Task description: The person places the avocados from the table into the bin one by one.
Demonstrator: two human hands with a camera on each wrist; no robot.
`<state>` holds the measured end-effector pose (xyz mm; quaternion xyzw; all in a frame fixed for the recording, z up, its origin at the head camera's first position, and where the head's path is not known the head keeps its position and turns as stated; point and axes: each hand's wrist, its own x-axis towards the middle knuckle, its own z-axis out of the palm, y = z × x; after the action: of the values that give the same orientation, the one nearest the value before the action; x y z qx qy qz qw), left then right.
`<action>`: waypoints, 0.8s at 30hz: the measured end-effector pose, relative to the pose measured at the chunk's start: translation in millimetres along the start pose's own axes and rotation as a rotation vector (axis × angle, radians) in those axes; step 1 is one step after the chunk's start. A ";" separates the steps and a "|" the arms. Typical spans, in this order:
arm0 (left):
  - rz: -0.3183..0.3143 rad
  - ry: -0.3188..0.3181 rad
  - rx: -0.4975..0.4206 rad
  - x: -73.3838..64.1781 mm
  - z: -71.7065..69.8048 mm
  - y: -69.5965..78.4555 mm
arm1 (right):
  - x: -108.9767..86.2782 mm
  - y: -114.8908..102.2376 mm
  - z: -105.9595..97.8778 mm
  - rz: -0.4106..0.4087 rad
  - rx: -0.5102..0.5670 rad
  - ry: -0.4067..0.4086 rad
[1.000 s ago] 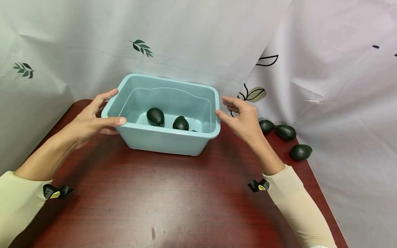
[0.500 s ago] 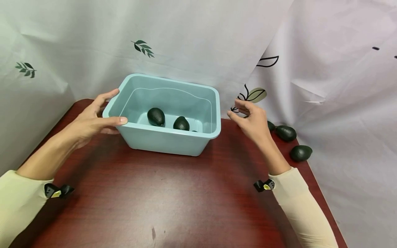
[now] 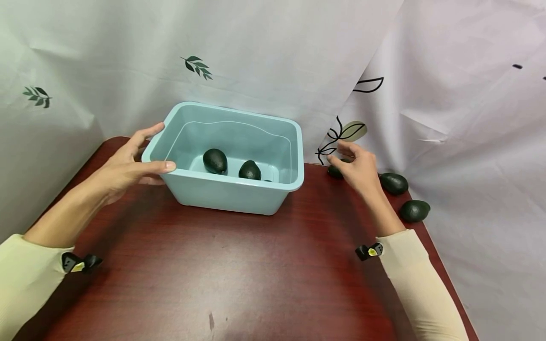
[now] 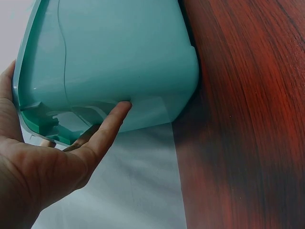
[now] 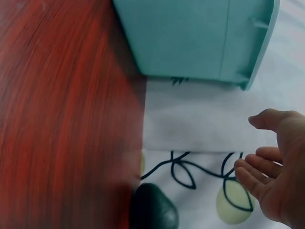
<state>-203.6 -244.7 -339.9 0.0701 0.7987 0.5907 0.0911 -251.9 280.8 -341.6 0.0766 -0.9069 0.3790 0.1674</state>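
Right hand (image 3: 360, 170) has been shifted away from the blue tub (image 3: 226, 193) — empty, loosely bent, near the loose avocados (image 3: 393, 183); tub's gripped on the table (image 3: 239, 265) by left hand (image 3: 123, 168), two avocados (image 3: 215, 161) visible inside — so apparently only one end's steadied.

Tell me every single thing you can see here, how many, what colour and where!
Table: 1, red-brown, across the bottom.
Tub: 1, light blue, on the table.
Avocados: 2, dark green, inside the tub.
Dark sliver: 1, dark, inside the tub; maybe another avocado.
More avocados: 3 showing, dark green, right of the tub.
Cloth: pieces unclear, white with leaf prints, behind the table.
Gadgets: 2, black and yellow, one at each wrist.
Sleeves: 2, cream, on both arms.
Left hand: 1, bare, holding the tub's left end.
Right hand: 1, bare, right of the tub, holding nothing.
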 end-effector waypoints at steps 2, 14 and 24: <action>-0.001 -0.001 0.002 0.1 0.2 -0.1 | 0.9 6.3 -0.8 0.019 -0.009 -0.002; -0.011 0.009 0.009 -0.5 0.9 -0.7 | 3.8 39.9 -4.2 0.131 -0.109 -0.039; -0.007 0.009 0.013 -1.2 1.0 1.0 | 7.3 54.2 -7.7 0.179 -0.163 -0.061</action>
<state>-202.2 -243.8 -339.2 0.0651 0.8031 0.5855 0.0891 -271.1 324.3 -369.8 -0.0070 -0.9426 0.3149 0.1108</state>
